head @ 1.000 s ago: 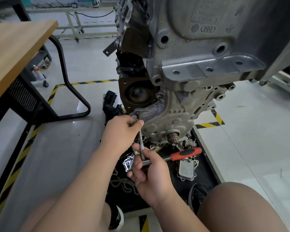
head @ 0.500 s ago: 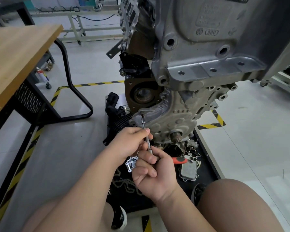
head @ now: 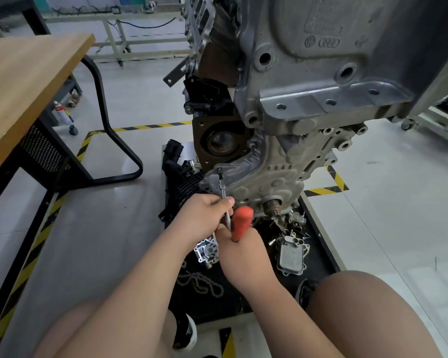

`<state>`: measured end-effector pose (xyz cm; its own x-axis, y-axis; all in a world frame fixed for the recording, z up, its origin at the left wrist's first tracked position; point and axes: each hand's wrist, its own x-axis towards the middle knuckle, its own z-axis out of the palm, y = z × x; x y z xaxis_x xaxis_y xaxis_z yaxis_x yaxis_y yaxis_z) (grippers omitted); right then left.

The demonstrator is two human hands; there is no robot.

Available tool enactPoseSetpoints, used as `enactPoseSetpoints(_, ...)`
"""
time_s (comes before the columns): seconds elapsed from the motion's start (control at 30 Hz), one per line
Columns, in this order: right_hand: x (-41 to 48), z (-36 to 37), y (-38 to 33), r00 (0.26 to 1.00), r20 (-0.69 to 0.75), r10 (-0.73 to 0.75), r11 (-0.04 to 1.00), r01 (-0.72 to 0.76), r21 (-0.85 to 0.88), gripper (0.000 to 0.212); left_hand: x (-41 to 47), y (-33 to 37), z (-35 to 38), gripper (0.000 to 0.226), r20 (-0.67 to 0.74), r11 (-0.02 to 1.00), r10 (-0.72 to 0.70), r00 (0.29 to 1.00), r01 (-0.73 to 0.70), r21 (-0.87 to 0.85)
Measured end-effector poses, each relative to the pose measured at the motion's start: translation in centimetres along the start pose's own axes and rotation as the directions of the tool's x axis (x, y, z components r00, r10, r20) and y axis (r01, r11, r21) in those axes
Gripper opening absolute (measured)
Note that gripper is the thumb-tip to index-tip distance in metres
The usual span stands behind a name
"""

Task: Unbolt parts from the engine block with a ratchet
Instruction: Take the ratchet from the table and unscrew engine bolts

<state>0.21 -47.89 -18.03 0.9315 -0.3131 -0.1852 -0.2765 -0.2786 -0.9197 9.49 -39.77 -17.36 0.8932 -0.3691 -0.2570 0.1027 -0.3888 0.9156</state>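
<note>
Left hand [head: 202, 218] pinches extension bar [head: 223, 193], tip against the engine block [head: 308, 86] low down. Right hand [head: 243, 250] grips ratchet [head: 241, 220] by orange handle; ratchet head hidden between hands.

Light: bright, even, diffuse | glare: seen on floor [head: 126, 174] left of centre | edges: bent outward | detail: slightly softened

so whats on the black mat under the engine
A silver finned part, a small pump housing, a chain and loose hardware. The left hand and right hand, gripping the ratchet, hide the mat beneath them.
</note>
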Motion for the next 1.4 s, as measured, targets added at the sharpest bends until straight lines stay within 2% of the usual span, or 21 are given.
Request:
enactPoseSetpoints(0.1,-0.1,0.2,-0.5,0.994,-0.021,0.105,0.949,-0.094,0.302,0.033,-0.2,0.2,-0.2,0.037,-0.002,0.998,0.021,1.0,-0.021,0.052)
enactPoseSetpoints(0.17,-0.2,0.2,-0.7,0.982,0.034,0.184,0.816,-0.172,0.551,0.033,-0.2,0.5,-0.3,0.039,0.023,0.999,-0.037,0.999,0.037,-0.015)
enactPoseSetpoints(0.3,-0.4,-0.4,-1.3,0.914,0.369,0.17,0.292,-0.404,0.867,0.04,-0.2,0.9,-0.3,0.037,0.156,0.975,-0.114,0.981,0.14,-0.174)
enactPoseSetpoints(0.37,-0.5,-0.3,-1.4,0.853,0.52,0.047,-0.062,-0.517,0.853,0.038,-0.3,1.2,-0.1,0.035,0.178,0.967,-0.106,0.978,0.143,-0.21)
enactPoseSetpoints(0.43,-0.6,-0.3,-1.3,0.828,0.559,-0.048,-0.247,-0.552,0.797,0.036,-0.3,1.3,0.0,0.035,0.167,0.961,-0.107,0.98,0.145,-0.236)
enactPoseSetpoints(0.47,-0.6,-0.2,-1.2,0.826,0.561,-0.051,-0.255,-0.554,0.793,0.035,-0.3,1.3,0.0,0.037,0.154,0.957,-0.113,0.982,0.15,-0.249)
enactPoseSetpoints(0.53,-0.5,-0.2,-1.0,0.832,0.553,0.033,-0.143,-0.544,0.827,0.034,-0.3,1.3,0.2,0.041,0.127,0.953,-0.124,0.984,0.154,-0.262)
enactPoseSetpoints(0.57,-0.5,-0.1,-0.9,0.85,0.515,0.116,-0.023,-0.516,0.857,0.034,-0.3,1.2,0.2,0.042,0.113,0.956,-0.124,0.986,0.149,-0.252)
enactPoseSetpoints(0.63,-0.5,-0.1,-0.8,0.909,0.314,0.275,0.367,-0.401,0.839,0.039,-0.3,1.1,0.3,0.041,0.071,0.969,-0.119,0.99,0.132,-0.211)
enactPoseSetpoints(0.7,-0.6,-0.2,-1.0,0.97,0.039,0.24,0.812,-0.223,0.54,0.042,-0.2,0.9,0.4,0.038,0.009,0.975,-0.103,0.995,0.103,-0.197)
enactPoseSetpoints(0.73,-0.7,-0.3,-1.1,0.99,-0.04,0.138,0.95,-0.121,0.289,0.039,-0.2,0.8,0.5,0.036,-0.018,0.974,-0.096,0.995,0.091,-0.21)
enactPoseSetpoints(0.77,-0.9,-0.3,-1.0,0.997,-0.064,0.035,0.997,-0.031,0.065,0.034,-0.1,0.8,0.5,0.035,-0.045,0.969,-0.096,0.994,0.083,-0.233)
enactPoseSetpoints(0.8,-0.9,-0.3,-0.9,0.997,-0.073,-0.021,0.999,0.018,-0.048,0.028,0.1,0.7,0.6,0.035,-0.068,0.964,-0.1,0.993,0.079,-0.254)
enactPoseSetpoints(0.83,-1.1,-0.3,-0.7,0.996,-0.085,-0.033,0.999,0.03,-0.038,0.025,0.1,0.7,0.6,0.034,-0.075,0.962,-0.103,0.992,0.08,-0.263)
enactPoseSetpoints(0.9,-1.6,-0.2,-0.8,0.995,-0.092,0.03,0.959,-0.003,0.282,0.019,0.1,0.7,0.8,0.035,-0.071,0.965,-0.099,0.992,0.079,-0.248)
enactPoseSetpoints(0.93,-1.9,0.0,-1.2,0.994,-0.073,0.086,0.875,-0.041,0.482,0.016,0.1,0.8,0.8,0.036,-0.082,0.971,-0.099,0.992,0.078,-0.228)
enactPoseSetpoints(1.0,-2.4,0.6,-1.8,0.985,0.025,0.17,0.61,-0.125,0.782,0.014,0.1,1.0,0.7,0.037,-0.082,0.975,-0.11,0.991,0.091,-0.201)
enactPoseSetpoints(1.07,-2.4,0.4,-2.4,0.968,0.156,0.199,0.323,-0.215,0.921,0.025,0.1,1.3,0.5,0.038,-0.006,0.959,-0.143,0.99,0.137,-0.248)
enactPoseSetpoints(1.2,-1.8,-0.9,-2.5,0.889,0.425,0.172,-0.184,-0.395,0.9,0.063,0.2,1.3,0.0,0.041,0.156,0.952,-0.13,0.979,0.168,-0.257)
enactPoseSetpoints(1.3,-1.7,-0.9,-2.2,0.857,0.496,0.142,-0.28,-0.446,0.85,0.07,-0.3,1.0,0.0,0.039,0.241,0.962,-0.115,0.964,0.168,-0.215)
enactPoseSetpoints(1.4,-1.7,-0.5,-1.8,0.858,0.468,0.211,-0.189,-0.434,0.881,0.07,-0.5,1.0,0.4,0.041,0.2,0.969,-0.101,0.975,0.142,-0.201)
